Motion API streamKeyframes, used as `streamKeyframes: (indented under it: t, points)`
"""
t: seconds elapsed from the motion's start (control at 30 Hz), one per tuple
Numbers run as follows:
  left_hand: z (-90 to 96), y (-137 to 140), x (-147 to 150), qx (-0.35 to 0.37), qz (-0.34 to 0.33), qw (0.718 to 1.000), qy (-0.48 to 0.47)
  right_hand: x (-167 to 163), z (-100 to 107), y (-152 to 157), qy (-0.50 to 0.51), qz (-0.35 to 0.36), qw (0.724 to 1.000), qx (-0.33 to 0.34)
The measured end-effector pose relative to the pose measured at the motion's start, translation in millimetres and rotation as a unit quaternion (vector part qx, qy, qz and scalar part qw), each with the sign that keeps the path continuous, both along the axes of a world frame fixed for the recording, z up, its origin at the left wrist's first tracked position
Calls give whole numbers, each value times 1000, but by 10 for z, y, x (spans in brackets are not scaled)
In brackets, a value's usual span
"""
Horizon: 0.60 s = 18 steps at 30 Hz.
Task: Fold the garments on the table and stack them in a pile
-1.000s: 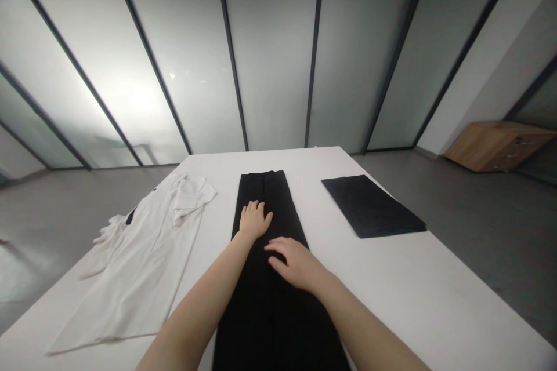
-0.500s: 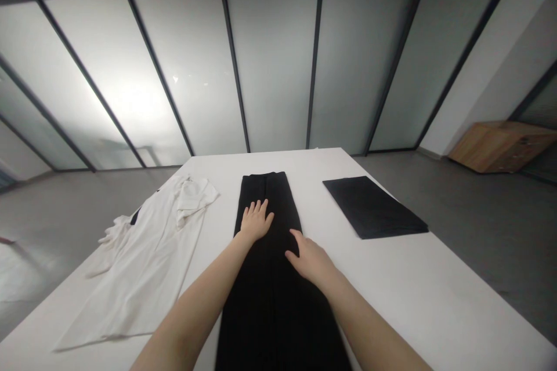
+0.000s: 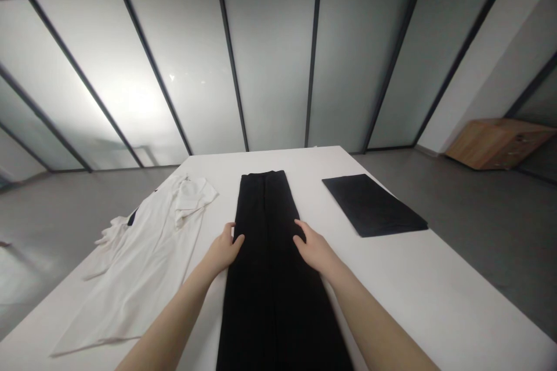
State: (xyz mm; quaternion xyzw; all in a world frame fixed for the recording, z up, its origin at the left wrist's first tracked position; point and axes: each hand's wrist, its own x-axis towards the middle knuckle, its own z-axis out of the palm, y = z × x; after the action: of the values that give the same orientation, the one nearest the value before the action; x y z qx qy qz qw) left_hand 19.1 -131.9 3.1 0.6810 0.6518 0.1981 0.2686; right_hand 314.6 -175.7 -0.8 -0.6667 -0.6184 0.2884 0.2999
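Observation:
A long pair of black trousers [image 3: 270, 278] lies flat down the middle of the white table [image 3: 391, 284], its waistband at the far end. My left hand [image 3: 223, 250] rests at the left edge, thumb over the cloth and fingers apart from it. At the opposite edge, my right hand [image 3: 315, 249] mirrors it, with thumb and forefinger spread. Neither hand visibly pinches the fabric, though the lower fingers are partly hidden.
Left of the trousers lies a loosely spread white garment [image 3: 143, 266], its sleeve hanging toward the table's edge. A folded black cloth item [image 3: 374, 206] lies on the right. Beyond are frosted glass panels [image 3: 270, 58] and a wooden cabinet [image 3: 491, 142].
My left hand has moved from flat on top of the trousers back and left to their left edge. My right hand has shifted slightly along the right edge. The trousers look unmoved.

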Motion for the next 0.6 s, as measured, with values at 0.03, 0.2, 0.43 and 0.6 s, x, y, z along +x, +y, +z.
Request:
streamKeyframes:
  t: [0.03, 0.2, 0.43, 0.6]
  points:
    - [14, -27, -9, -24, 6, 997, -74, 17, -17, 19, 16, -8, 1000, 5]
    - [100, -60, 37, -90, 40, 906, -413, 77, -111, 106, 114, -34, 993, -1]
    - [70, -18, -1, -153, 24, 890, -429, 104, -135, 169, 153, -9, 988, 0]
    - [65, -24, -97, -144, -30, 939, -312, 199, 43, 98, 83, 51, 994, -46]
